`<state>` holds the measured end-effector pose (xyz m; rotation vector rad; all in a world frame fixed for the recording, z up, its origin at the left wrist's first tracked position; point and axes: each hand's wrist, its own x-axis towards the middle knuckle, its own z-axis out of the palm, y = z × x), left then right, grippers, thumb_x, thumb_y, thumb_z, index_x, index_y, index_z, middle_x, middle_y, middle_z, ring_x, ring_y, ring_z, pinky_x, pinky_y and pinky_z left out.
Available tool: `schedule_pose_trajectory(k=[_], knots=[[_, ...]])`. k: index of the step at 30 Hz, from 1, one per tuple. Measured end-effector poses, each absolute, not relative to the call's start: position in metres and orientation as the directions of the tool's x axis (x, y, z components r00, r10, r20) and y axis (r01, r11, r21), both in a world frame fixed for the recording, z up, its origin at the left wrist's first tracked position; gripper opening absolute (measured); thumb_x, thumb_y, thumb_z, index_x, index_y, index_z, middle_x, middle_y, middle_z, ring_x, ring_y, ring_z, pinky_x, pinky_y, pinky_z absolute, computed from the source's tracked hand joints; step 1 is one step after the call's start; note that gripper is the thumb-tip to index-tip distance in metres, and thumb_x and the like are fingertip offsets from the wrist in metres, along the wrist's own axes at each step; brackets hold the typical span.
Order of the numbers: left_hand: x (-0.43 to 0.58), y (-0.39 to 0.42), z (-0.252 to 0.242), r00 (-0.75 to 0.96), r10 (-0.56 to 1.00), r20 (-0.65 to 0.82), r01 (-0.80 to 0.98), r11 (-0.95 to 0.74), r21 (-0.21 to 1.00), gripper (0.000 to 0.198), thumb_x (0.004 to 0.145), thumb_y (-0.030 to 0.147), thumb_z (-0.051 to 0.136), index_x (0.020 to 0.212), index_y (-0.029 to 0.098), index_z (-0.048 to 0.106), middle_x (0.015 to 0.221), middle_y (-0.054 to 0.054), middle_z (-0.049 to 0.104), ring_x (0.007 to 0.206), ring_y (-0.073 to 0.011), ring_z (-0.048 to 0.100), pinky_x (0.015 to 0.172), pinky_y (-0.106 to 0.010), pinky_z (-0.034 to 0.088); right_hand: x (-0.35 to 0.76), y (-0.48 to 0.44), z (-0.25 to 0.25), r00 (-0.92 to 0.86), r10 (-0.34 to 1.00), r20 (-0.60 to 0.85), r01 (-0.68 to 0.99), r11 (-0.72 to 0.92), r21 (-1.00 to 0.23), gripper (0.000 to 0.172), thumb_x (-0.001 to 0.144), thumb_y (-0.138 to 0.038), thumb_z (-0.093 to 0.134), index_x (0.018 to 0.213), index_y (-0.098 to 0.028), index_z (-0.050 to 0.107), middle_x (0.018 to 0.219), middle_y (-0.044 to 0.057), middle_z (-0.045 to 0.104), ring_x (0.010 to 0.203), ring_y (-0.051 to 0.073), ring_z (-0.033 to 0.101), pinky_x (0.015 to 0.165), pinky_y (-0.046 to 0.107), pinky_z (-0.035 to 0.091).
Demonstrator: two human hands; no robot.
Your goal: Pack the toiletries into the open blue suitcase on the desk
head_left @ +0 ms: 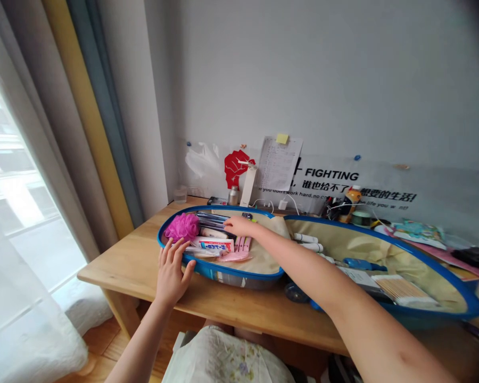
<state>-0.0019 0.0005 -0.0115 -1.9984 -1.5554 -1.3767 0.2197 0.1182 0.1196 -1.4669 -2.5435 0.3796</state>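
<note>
A blue-edged suitcase [279, 275] lies opened on the desk, its two beige-lined halves side by side. My left hand [174, 272] rests with spread fingers on the front left rim of the left half. Beside those fingers sit a pink bath puff [182, 227] and a white, red and blue toothpaste box [213, 244]. My right hand [239, 226] reaches into the same half, its fingers drawn together at the end of some slim dark sticks [211, 219], whose kind I cannot make out. Pink-handled items [242, 243] and a pale pink piece [235, 256] lie just in front.
In the right half are white tubes [305, 238], a blue item [363, 264] and a pack of cotton swabs [403, 290]. Behind stand a white lamp [248, 185], a metallic bottle [233, 196] and an orange bottle [349, 203]. Curtains [75, 117] hang at left.
</note>
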Motion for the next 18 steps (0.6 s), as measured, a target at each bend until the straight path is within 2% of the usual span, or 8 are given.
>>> schedule_pose_trajectory(k=[2, 4, 7, 10, 14, 16, 18], knots=[[-0.002, 0.001, -0.012, -0.019, 0.612, 0.791, 0.859, -0.395, 0.327, 0.044, 0.094, 0.043, 0.042, 0.129, 0.02, 0.053, 0.135, -0.013, 0.055, 0.14, -0.0309, 0.033, 0.117, -0.054, 0.023, 0.237, 0.121, 0.137, -0.442, 0.895, 0.065, 0.844, 0.439, -0.308, 0.027, 0.088, -0.029, 0.059, 0.11, -0.02, 0.071, 0.103, 0.003, 0.075, 0.091, 0.018, 0.067, 0.082, 0.025, 0.048], [-0.002, 0.001, -0.012, -0.021, 0.611, 0.792, 0.858, -0.395, 0.328, 0.044, 0.093, 0.043, 0.042, 0.129, 0.02, 0.053, 0.135, -0.013, 0.055, 0.14, -0.0308, 0.033, 0.117, -0.054, 0.023, 0.264, 0.124, 0.155, -0.383, 0.92, 0.082, 0.869, 0.389, -0.306, 0.03, 0.091, -0.03, 0.053, 0.115, -0.02, 0.069, 0.102, 0.004, 0.074, 0.083, 0.014, 0.067, 0.078, 0.023, 0.049], [-0.002, 0.0, -0.012, -0.024, 0.611, 0.791, 0.854, -0.398, 0.334, 0.044, 0.093, 0.043, 0.042, 0.13, 0.021, 0.053, 0.134, -0.013, 0.055, 0.14, -0.0306, 0.033, 0.117, -0.053, 0.024, 0.317, 0.123, 0.175, -0.28, 0.954, 0.105, 0.906, 0.299, -0.3, 0.033, 0.094, -0.031, 0.046, 0.117, -0.019, 0.066, 0.101, 0.005, 0.074, 0.073, 0.012, 0.067, 0.07, 0.022, 0.049], [-0.002, 0.0, -0.012, -0.027, 0.618, 0.786, 0.852, -0.396, 0.341, 0.045, 0.093, 0.044, 0.042, 0.13, 0.021, 0.053, 0.136, -0.013, 0.054, 0.141, -0.0308, 0.031, 0.117, -0.054, 0.023, 0.373, 0.116, 0.179, -0.187, 0.976, 0.113, 0.941, 0.211, -0.263, 0.035, 0.093, -0.031, 0.043, 0.115, -0.017, 0.066, 0.099, 0.007, 0.074, 0.073, 0.013, 0.066, 0.07, 0.023, 0.05], [-0.003, 0.001, -0.013, -0.026, 0.617, 0.787, 0.852, -0.398, 0.341, 0.045, 0.093, 0.045, 0.042, 0.13, 0.021, 0.052, 0.136, -0.013, 0.054, 0.142, -0.0306, 0.031, 0.117, -0.053, 0.022, 0.432, 0.102, 0.161, -0.141, 0.99, 0.025, 0.975, 0.143, -0.172, 0.022, 0.081, -0.027, 0.056, 0.094, -0.02, 0.073, 0.083, 0.003, 0.074, 0.077, 0.017, 0.067, 0.074, 0.026, 0.05], [-0.004, 0.002, -0.013, -0.024, 0.613, 0.789, 0.853, -0.4, 0.337, 0.045, 0.093, 0.045, 0.042, 0.13, 0.021, 0.053, 0.136, -0.013, 0.054, 0.141, -0.0307, 0.031, 0.117, -0.053, 0.022, 0.45, 0.095, 0.146, -0.139, 0.989, -0.042, 0.982, 0.133, -0.131, 0.016, 0.072, -0.021, 0.063, 0.084, -0.021, 0.074, 0.083, 0.004, 0.074, 0.08, 0.019, 0.068, 0.075, 0.027, 0.05], [-0.004, 0.002, -0.013, -0.024, 0.613, 0.789, 0.854, -0.398, 0.335, 0.045, 0.093, 0.045, 0.042, 0.13, 0.021, 0.053, 0.135, -0.013, 0.054, 0.141, -0.0309, 0.032, 0.117, -0.053, 0.022, 0.462, 0.09, 0.131, -0.139, 0.986, -0.093, 0.987, 0.13, -0.098, 0.022, 0.065, -0.013, 0.065, 0.084, -0.02, 0.074, 0.091, 0.005, 0.074, 0.085, 0.021, 0.068, 0.076, 0.027, 0.05]])
